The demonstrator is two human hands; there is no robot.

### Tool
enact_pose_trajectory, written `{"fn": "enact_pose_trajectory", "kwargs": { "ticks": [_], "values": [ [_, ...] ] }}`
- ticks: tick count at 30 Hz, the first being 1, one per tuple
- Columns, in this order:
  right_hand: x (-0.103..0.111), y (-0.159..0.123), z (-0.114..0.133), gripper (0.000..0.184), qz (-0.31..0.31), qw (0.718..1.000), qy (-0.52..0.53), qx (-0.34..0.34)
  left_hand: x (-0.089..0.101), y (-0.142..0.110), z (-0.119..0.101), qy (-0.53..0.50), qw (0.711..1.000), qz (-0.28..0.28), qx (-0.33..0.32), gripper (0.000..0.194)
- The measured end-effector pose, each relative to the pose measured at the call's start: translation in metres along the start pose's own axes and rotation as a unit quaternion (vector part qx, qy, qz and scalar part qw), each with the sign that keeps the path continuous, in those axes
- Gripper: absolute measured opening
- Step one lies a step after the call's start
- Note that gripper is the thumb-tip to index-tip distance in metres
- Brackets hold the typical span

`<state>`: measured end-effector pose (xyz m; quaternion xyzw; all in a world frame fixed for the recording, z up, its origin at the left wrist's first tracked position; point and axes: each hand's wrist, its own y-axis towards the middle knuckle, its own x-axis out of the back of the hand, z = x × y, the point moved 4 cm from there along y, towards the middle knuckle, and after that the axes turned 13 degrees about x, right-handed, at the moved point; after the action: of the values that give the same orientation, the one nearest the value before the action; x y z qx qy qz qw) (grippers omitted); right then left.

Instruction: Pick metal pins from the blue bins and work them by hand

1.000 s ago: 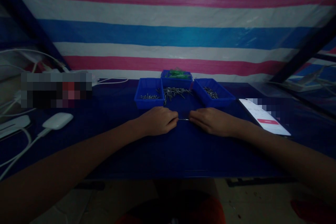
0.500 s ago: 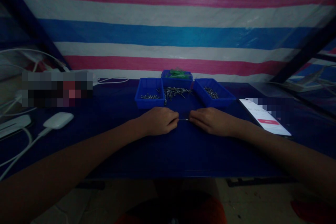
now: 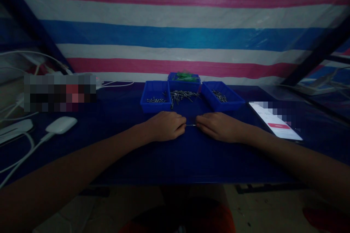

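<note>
A thin metal rod (image 3: pixel 191 125) lies level between my two hands, just over the blue tabletop. My left hand (image 3: pixel 167 126) pinches one end, and my right hand (image 3: pixel 216 126) pinches the other. Only the short middle stretch of the rod shows; fingers cover both ends. Beyond the hands, a heap of slim metal pieces (image 3: pixel 182 96) lies loose on the table. The left blue bin (image 3: pixel 155 107) and the right blue bin (image 3: pixel 228 106) flank this heap, each with several small metal parts inside.
A third blue bin (image 3: pixel 183 86) at the back holds green material (image 3: pixel 186 76). To the right lies a lit phone (image 3: pixel 273 122). On the left are a white charger (image 3: pixel 61 125) and white cables (image 3: pixel 31 153). A striped sheet (image 3: pixel 186 38) hangs behind the table.
Almost nothing differs. My right hand has shifted very slightly left towards my left hand, and both hands keep their pinch on the metal rod.
</note>
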<state>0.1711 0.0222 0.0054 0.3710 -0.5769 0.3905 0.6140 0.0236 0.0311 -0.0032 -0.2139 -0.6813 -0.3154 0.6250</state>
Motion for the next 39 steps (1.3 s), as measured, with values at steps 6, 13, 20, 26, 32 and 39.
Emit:
{"fn": "enact_pose_trajectory", "kwargs": {
  "ticks": [6,13,20,26,32,39],
  "values": [
    [-0.0016,0.0002,-0.0009,0.020,0.000,1.000,0.002,0.006,-0.0012,0.0005,0.0000,0.003,1.000,0.010,0.001,0.025],
    [-0.0016,-0.0002,-0.0009,0.020,-0.004,1.000,0.013,0.003,-0.0003,0.0005,-0.0002,0.005,1.000,0.013,0.004,0.025],
    [-0.0003,-0.0003,-0.0013,0.021,-0.005,1.000,0.025,-0.002,-0.0002,0.0005,-0.0005,0.004,1.000,0.005,0.003,0.024],
    [0.0002,-0.0001,-0.0021,0.021,-0.008,0.999,0.032,-0.004,0.0014,-0.0003,-0.0010,0.005,1.000,0.002,-0.001,0.022],
    [0.0004,-0.0019,-0.0039,0.016,-0.011,0.999,0.052,-0.006,0.0020,-0.0013,0.0011,-0.002,1.000,0.008,-0.016,0.019],
    [0.0006,-0.0020,-0.0045,0.013,-0.018,0.997,0.069,-0.005,0.0014,-0.0018,0.0035,-0.014,1.000,0.009,-0.023,0.017]
  ]
}}
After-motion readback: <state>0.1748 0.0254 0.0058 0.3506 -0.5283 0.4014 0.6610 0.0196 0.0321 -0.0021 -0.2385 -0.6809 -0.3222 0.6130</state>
